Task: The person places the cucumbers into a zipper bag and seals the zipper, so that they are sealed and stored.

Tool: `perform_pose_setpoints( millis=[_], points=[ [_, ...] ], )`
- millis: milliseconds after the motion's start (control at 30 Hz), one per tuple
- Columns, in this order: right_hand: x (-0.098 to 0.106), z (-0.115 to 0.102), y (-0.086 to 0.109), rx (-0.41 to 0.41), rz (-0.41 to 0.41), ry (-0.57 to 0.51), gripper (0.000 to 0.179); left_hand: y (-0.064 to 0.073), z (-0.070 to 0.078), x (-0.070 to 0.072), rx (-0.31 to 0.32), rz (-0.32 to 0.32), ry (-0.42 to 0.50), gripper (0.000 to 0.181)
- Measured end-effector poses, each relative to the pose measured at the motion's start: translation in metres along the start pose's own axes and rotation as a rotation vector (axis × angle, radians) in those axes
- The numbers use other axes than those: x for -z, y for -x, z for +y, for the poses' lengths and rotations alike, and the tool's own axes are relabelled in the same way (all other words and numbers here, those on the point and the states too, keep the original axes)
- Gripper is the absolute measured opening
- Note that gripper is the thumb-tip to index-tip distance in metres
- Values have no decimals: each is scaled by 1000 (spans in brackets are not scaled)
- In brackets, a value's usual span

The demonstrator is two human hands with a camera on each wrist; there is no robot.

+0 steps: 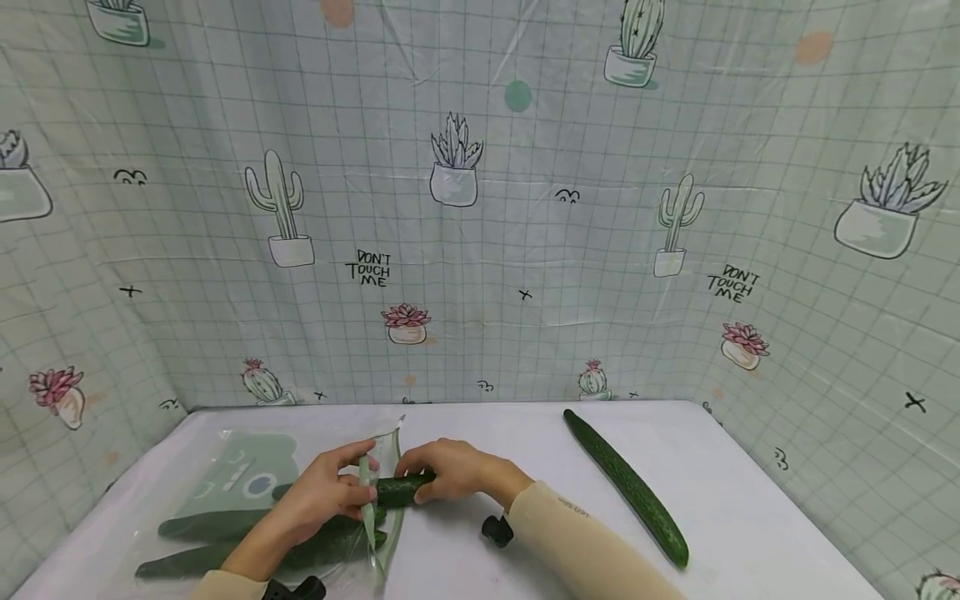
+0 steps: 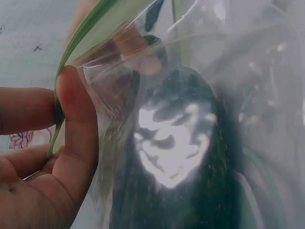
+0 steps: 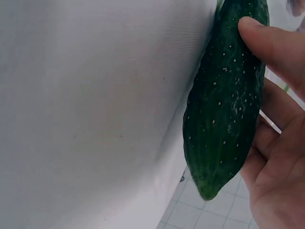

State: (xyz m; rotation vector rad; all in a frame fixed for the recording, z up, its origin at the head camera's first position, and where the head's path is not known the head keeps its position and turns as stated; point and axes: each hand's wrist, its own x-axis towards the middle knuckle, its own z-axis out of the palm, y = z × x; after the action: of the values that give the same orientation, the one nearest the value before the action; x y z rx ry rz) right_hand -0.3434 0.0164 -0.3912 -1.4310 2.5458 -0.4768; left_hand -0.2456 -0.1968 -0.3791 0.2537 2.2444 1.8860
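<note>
My left hand (image 1: 322,493) pinches the green-edged mouth of a clear plastic zip bag (image 1: 243,475) lying on the left of the table. In the left wrist view, thumb and fingers grip the bag's green rim (image 2: 78,40), and a cucumber (image 2: 176,205) shows through the shiny plastic. My right hand (image 1: 457,468) holds a dark green cucumber (image 1: 399,492) at the bag's mouth, its far part inside. The right wrist view shows the thumb on one side of this cucumber (image 3: 221,109) and fingers on the other. More cucumbers (image 1: 213,525) lie within the bag.
A single long cucumber (image 1: 630,487) lies at a slant on the right side of the white table (image 1: 517,442). Behind the table hangs a checked curtain (image 1: 510,250) printed with cacti. Dark wrist devices (image 1: 497,531) sit by both sleeves.
</note>
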Motion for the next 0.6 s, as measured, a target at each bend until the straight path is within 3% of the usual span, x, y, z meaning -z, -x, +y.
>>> perform_pose_setpoints(
  millis=[100,300,433,600],
  points=[
    [-2,0,2,-7,14,42,33,0,0,0,-1,2,-1,74],
    [-4,7,14,-54,83,239,36,2,0,1,-3,9,-7,73],
    [-4,11,23,-87,76,235,36,2,1,1,-6,9,-4,73],
    [-4,17,29,-72,64,206,36,0,2,1,-5,19,-6,72]
  ],
)
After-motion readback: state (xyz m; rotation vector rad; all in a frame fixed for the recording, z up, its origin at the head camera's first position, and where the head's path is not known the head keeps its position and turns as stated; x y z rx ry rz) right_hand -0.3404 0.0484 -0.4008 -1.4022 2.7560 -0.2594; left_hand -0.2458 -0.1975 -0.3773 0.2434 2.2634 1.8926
